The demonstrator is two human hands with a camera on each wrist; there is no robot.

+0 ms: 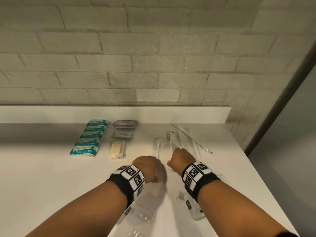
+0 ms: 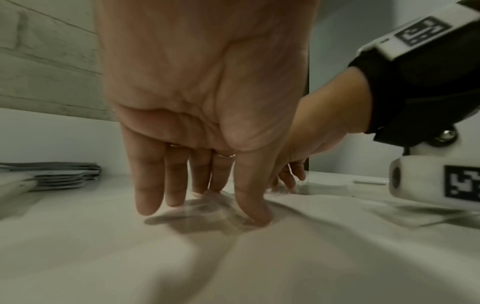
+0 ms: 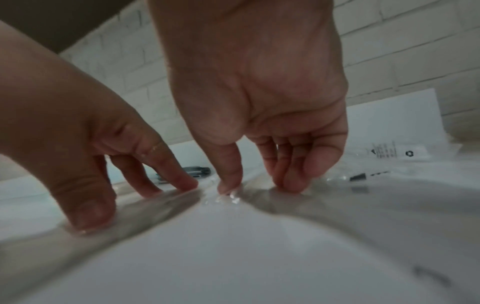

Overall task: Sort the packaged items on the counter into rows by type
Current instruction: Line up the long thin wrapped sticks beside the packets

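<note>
On the white counter [image 1: 51,177] two clear-wrapped toothbrush packets lie side by side. My left hand [image 1: 147,166] is on the near end of the left packet [image 1: 157,146]. Its fingers [image 2: 150,185] point straight down and its thumb presses the clear wrapper [image 2: 218,205]. My right hand [image 1: 183,158] sits over the right packet [image 1: 170,139]. Its thumb and bent fingertips [image 3: 293,181] touch the flat, crinkled wrapper [image 3: 228,198]. Several teal packets [image 1: 89,139] form a row at the left. Beside them lie grey sachets [image 1: 125,124] and a cream item in clear wrap [image 1: 117,149].
More long clear-wrapped sticks [image 1: 193,139] lie crossed at the back right, near the counter's right edge. Small clear packets [image 1: 145,216] lie under my forearms. A raised white ledge [image 1: 171,113] and a brick wall close off the back.
</note>
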